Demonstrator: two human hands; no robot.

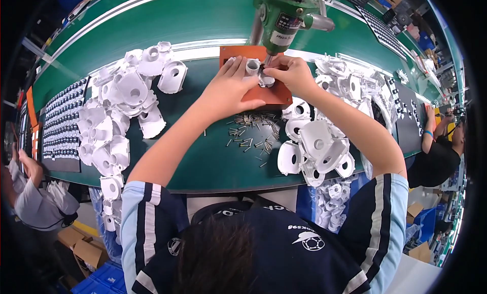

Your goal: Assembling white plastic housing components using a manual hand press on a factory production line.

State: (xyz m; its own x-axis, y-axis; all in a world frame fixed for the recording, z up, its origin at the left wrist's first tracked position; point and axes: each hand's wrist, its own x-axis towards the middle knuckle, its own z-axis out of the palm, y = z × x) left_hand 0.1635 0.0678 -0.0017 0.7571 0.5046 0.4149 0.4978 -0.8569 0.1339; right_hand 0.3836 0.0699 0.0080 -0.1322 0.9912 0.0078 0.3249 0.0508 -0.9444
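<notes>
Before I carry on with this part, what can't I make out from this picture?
Right hand, head view: whatever its fingertips may pinch is too small and covered by the fingers.
White plastic housing, head view: its underside faces away, and the left hand covers part of it.
Green press head, head view: its top is cut off by the upper edge.
Loose metal fasteners, head view: any threads are too small.

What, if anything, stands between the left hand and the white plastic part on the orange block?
Nothing visible: the left hand lies against the white plastic part on the orange block. Just right of the part's round collar, the green machine's metal spindle points down beside the right hand.
</notes>
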